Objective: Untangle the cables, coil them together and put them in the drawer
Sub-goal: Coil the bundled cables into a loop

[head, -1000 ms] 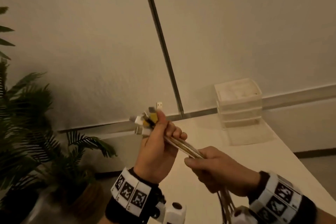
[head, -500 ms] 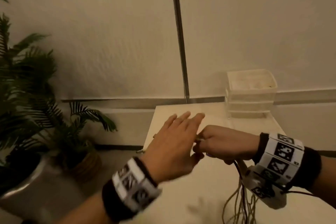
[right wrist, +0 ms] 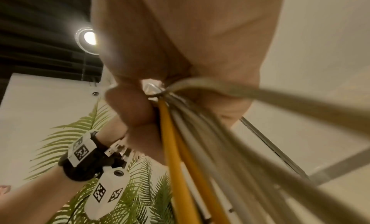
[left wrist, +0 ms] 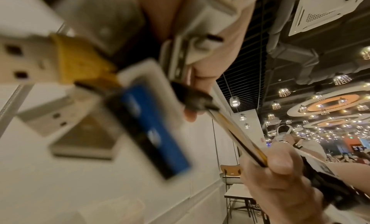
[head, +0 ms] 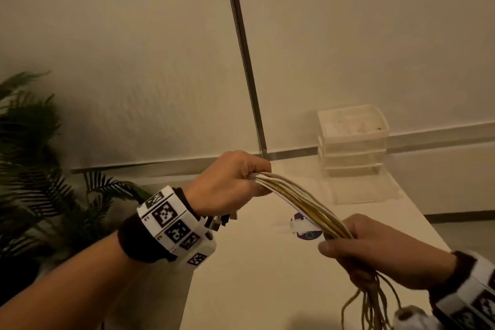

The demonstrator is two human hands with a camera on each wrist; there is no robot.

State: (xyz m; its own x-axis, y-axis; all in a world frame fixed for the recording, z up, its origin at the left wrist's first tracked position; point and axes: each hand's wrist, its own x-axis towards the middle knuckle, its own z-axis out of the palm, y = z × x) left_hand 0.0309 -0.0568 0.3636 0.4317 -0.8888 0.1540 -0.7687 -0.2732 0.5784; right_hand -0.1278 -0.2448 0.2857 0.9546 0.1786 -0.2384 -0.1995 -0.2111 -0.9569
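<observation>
Potted palm point(head: 40, 169) at far left, standing off the table point(head: 267, 289) and taking no part in the task. Left hand point(head: 230, 185), fist curled tight round the cables point(head: 302, 195) just behind their plug ends; the USB plugs point(left wrist: 66, 58) project past the heel of the hand toward the wrist and fill the left wrist view, blurred. Holding the bundle close to the plugs probably keeps all ends level, so that the strands can be coiled as one. From the fist the white and yellow strands run side by side, in a shallow arch above the table, down to the right hand point(head: 380, 246), whose fingers and thumb are wrapped round the same bundle. The right wrist view shows the strands point(right wrist: 180, 140) leaving that grip and fanning out loose; in the head view the free tails hang below the hand past the near table edge. The stretch between the hands lies parallel and shows no knot, which suggests the untangling is largely done there and that the right hand serves as a guide for gathering slack; the hanging tails cannot be judged. A small white and purple object point(head: 305, 228) lies on the table beneath the arch, identity unclear. At far right, the clear drawer unit point(head: 353, 142) stands at the back of the table against the wall, well apart from both hands; the cables are not yet in it
</observation>
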